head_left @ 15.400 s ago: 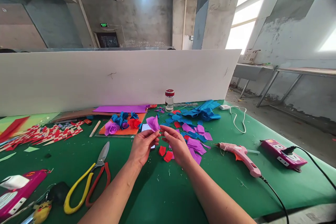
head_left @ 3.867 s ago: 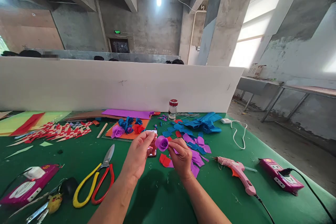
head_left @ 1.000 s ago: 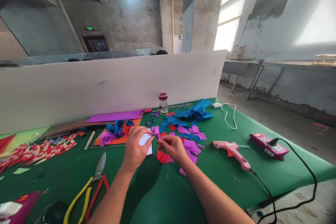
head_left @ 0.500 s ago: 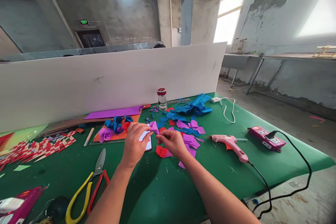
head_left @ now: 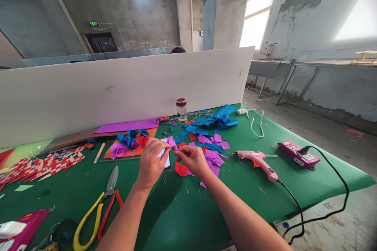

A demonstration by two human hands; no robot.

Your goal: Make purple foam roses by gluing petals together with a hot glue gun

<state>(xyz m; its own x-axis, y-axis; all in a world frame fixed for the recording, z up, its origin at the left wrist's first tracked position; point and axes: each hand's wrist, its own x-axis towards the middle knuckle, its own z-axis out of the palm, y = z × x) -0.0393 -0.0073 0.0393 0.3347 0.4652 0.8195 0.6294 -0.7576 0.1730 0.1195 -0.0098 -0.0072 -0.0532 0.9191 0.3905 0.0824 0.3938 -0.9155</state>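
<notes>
Between my hands is a small piece of purple crepe paper [head_left: 171, 141], partly curled. My left hand [head_left: 152, 158] pinches its left side with thumb and fingers. The fingertips of my right hand [head_left: 193, 159] close on its lower right end. Below and behind my left hand lies a phone [head_left: 167, 162] with a lit white screen, partly covered. Cut purple petals [head_left: 214, 157] and a red petal piece [head_left: 180, 169] lie beside my right hand. Left of my hands, finished paper flowers, among them a purple rose [head_left: 119, 150], rest on an orange sheet [head_left: 138, 150].
Scissors [head_left: 112, 182] with yellow and red handles lie at left. A pink glue gun [head_left: 259, 161] and a corded power strip [head_left: 299, 155] are on the right. A lidded jar [head_left: 182, 110] and blue crepe paper [head_left: 222, 117] sit near the white board [head_left: 132, 86].
The purple piece in my fingers has turned slightly and looks narrower, with its top edge shifted a little left. Both hands stay in nearly the same place.
</notes>
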